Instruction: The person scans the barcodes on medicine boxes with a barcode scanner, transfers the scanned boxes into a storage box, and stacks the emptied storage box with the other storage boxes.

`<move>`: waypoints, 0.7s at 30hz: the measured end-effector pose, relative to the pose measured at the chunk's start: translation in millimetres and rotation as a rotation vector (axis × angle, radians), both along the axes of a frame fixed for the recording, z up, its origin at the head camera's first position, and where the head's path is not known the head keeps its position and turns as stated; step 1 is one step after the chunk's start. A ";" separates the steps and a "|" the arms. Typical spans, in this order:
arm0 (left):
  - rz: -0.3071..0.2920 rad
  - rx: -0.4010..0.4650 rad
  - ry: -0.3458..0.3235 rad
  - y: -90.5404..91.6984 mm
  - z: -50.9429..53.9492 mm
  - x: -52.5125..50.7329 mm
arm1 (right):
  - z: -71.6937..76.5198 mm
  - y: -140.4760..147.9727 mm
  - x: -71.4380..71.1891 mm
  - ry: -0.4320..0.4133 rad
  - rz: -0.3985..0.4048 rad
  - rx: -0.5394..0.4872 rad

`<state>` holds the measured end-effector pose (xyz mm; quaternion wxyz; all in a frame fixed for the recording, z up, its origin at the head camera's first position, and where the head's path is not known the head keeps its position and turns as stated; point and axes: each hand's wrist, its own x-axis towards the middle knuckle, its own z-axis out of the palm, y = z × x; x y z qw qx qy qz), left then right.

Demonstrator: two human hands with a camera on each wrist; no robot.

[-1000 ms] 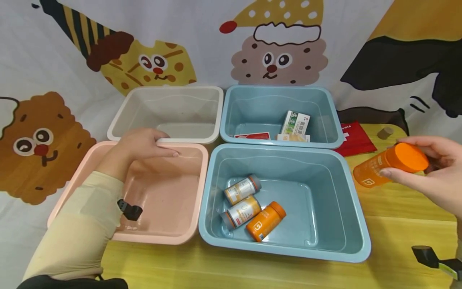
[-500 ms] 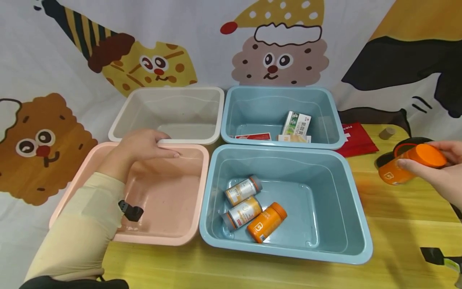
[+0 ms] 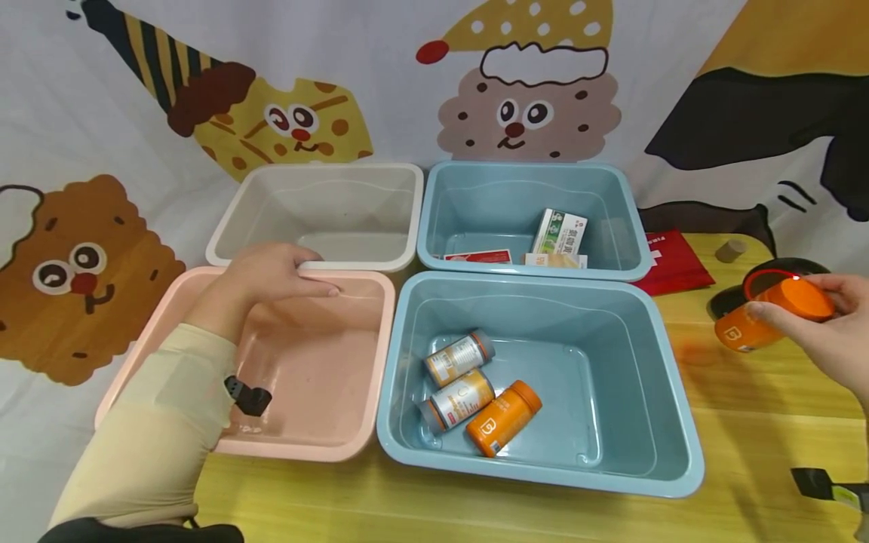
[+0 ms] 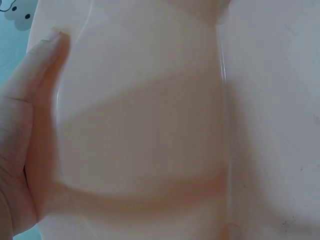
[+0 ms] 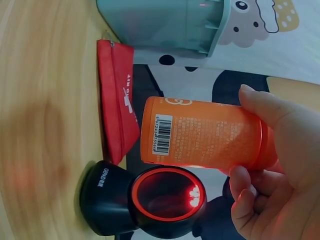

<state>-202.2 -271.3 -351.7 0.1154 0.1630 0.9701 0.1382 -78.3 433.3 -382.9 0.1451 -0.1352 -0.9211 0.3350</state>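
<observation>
My right hand grips an orange supplement bottle by its cap end, tilted above the table at the right. Its barcode label shows in the right wrist view, near a black barcode scanner with a glowing red ring. In the head view the bottle partly covers the scanner. My left hand rests across the back rim of the pink bin; its thumb lies straight along the inner side, and the other fingers are mostly hidden. The front blue bin contains an orange bottle and two grey-capped bottles.
Behind stand a grey bin and another blue bin, the latter with medicine boxes in it. A red first-aid pouch and a small brown cylinder lie at the right. A printed cloth hangs behind the bins.
The orange bottle in my right hand has moved right, away from the front blue bin and in front of the scanner, which has come into view. My left hand has stayed put.
</observation>
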 end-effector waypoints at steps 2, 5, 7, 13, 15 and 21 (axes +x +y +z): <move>-0.001 0.001 -0.001 0.2 0.2 0.1 | -0.3 0.0 0.2 -0.019 0.001 0.009; 0.000 0.001 -0.003 0.0 0.2 -0.1 | -2.2 1.7 -1.0 -0.022 0.005 -0.001; 0.001 0.002 -0.003 -0.1 0.2 0.0 | -4.2 3.4 -2.6 -0.005 0.015 -0.002; 0.011 0.006 -0.001 0.1 -0.1 1.1 | -7.1 7.3 -4.8 0.046 0.013 -0.012; 0.019 0.010 -0.007 0.1 0.1 1.7 | -5.8 7.2 -5.2 0.074 -0.012 -0.026; 0.022 0.012 -0.010 -0.7 0.2 1.5 | 6.0 3.2 -10.5 0.167 -0.091 0.017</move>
